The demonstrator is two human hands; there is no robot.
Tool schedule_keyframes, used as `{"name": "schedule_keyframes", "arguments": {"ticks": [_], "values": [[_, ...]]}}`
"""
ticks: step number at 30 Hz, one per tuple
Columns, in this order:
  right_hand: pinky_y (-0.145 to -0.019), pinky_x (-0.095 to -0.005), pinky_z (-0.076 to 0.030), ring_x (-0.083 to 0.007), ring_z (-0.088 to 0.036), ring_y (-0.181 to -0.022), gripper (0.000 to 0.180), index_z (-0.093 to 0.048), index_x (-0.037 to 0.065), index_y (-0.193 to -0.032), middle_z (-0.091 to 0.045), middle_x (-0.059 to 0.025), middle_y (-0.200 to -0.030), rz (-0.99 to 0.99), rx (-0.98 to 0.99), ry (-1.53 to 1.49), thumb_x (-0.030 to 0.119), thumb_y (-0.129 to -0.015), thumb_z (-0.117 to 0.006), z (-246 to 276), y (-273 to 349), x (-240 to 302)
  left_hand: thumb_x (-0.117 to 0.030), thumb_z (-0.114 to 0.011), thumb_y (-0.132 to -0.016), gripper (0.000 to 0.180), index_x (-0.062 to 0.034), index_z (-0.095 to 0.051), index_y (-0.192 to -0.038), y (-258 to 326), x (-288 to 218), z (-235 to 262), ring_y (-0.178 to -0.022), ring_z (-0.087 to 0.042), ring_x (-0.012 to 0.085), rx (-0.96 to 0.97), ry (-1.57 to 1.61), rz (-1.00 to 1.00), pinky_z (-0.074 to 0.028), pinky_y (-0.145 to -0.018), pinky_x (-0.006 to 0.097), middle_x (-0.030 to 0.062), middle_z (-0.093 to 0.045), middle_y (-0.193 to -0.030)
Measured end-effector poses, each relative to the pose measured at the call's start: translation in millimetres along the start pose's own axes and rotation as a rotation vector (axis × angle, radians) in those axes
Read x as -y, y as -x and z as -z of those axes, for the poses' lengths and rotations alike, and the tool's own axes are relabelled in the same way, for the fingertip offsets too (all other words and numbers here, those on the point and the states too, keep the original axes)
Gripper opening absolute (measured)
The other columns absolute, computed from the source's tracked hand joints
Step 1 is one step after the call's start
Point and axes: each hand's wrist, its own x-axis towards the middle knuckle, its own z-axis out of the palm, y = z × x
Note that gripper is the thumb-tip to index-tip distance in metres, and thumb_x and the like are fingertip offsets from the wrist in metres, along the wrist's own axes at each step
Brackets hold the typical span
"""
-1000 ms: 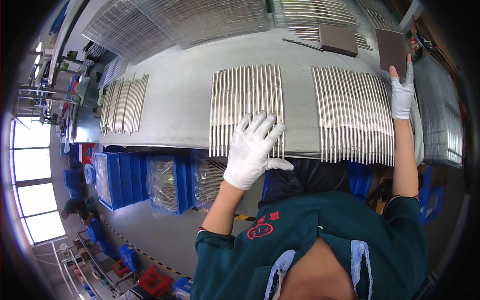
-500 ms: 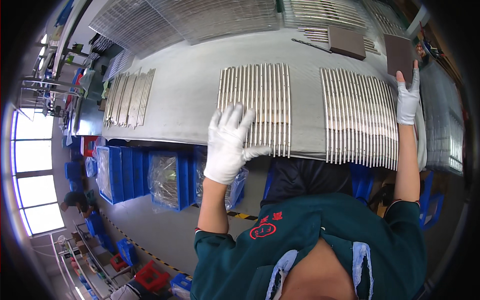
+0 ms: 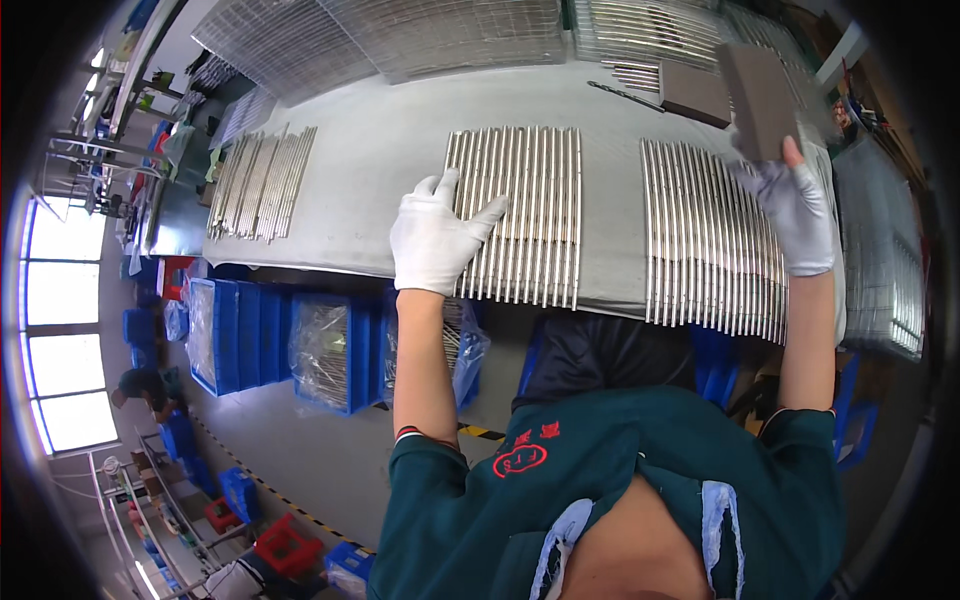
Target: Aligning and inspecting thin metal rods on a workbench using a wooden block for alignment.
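Observation:
Silvery metal rods lie side by side in a middle row [image 3: 530, 215] on the grey-covered table. My left hand [image 3: 435, 235], in a white glove, rests at this row's left edge. Its thumb reaches over the rods and its fingers are apart, holding nothing. In my gloved right hand [image 3: 803, 222] is a brown rectangular block [image 3: 758, 100], gripped at its near end. That hand is above the right end of a second row of rods [image 3: 705, 235], and the block is raised over the table. The covered fingers of this hand are partly blurred.
Another brown block [image 3: 697, 93] lies at the back beside a dark drill bit [image 3: 625, 95]. A smaller group of rods [image 3: 262, 185] is at left. Clear plastic trays [image 3: 450, 40] line the far side. Blue crates [image 3: 255, 335] stand below the front edge.
My left hand has shifted left and away from me, to the middle row's left edge. My right hand has moved left and nearer with the brown block.

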Motion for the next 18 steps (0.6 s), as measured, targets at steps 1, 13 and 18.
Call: {"name": "schedule_keyframes", "arguments": {"ticks": [1, 13, 18], "values": [[-0.102, -0.0431, -0.050, -0.0222, -0.060, -0.118, 0.052, -0.046, 0.009, -0.143, -0.061, -0.0097, -0.129, -0.085, 0.052, -0.006, 0.027, -0.098, -0.063, -19.7, 0.3, -6.7, -0.068, -0.067, -0.078, 0.080, -0.0023, -0.064, -0.124, 0.0, -2.2, -0.7, -0.111, -0.062, 0.0359, 0.017, 0.004, 0.010, -0.052, -0.091, 0.044, 0.0208, -0.064, -0.122], [-0.094, -0.0310, -0.045, -0.0123, -0.063, -0.107, 0.052, -0.049, 0.013, -0.138, -0.065, -0.0007, -0.119, -0.430, 0.034, -0.001, 0.032, -0.094, -0.069, -88.5, -20.8, -56.5, -0.069, -0.066, -0.079, 0.080, -0.0048, -0.063, -0.126, 5.0, -45.5, 3.9, -0.113, -0.061, 0.0347, 0.120, 0.052, 0.066, -0.053, -0.090, 0.045, 0.0218, -0.063, -0.123], [-0.095, -0.0320, -0.043, -0.0123, -0.062, -0.107, 0.050, -0.050, 0.014, -0.136, -0.066, 0.0000, -0.117, -0.428, 0.079, -0.005, 0.032, -0.093, -0.069, -84.2, -23.1, -65.3, -0.068, -0.067, -0.078, 0.082, -0.0013, -0.062, -0.126, 15.4, -36.1, 1.4, -0.110, -0.061, 0.0400, 0.051, 0.089, -0.048, -0.052, -0.090, 0.045, 0.0251, -0.061, -0.124]]}}
